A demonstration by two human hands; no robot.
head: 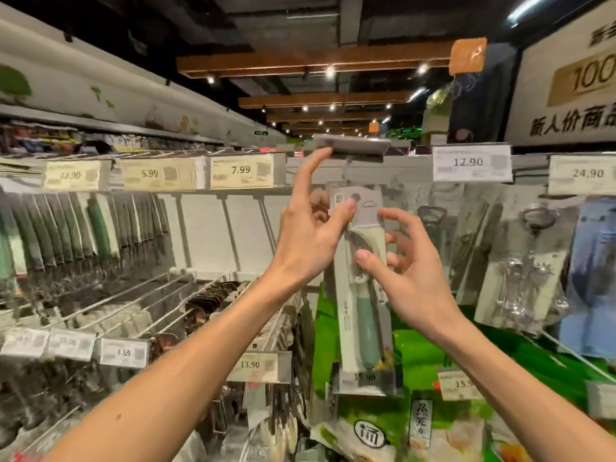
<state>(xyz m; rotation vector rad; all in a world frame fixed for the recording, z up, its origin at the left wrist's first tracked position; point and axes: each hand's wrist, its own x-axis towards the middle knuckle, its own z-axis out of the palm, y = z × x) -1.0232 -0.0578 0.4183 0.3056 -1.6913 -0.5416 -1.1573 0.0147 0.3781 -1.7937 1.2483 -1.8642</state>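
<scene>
A long carded pack with a teal-handled kitchen tool [365, 315] hangs from a peg hook in the middle of the display. My left hand [310, 235] pinches the pack's top card with thumb and fingers, while its index finger reaches up and touches the flipped-up price-tag holder [353, 145] at the hook's end. My right hand [405, 261] is beside the pack, thumb pressing its front, its other fingers loosely curled next to and behind it.
Peg hooks with knives [83, 225] hang at the left. Bottle openers and metal tools [520, 268] hang at the right, green food bags [416, 378] lower down. Price tags [246, 171] line the rails. Several bare hooks [150, 295] jut out at lower left.
</scene>
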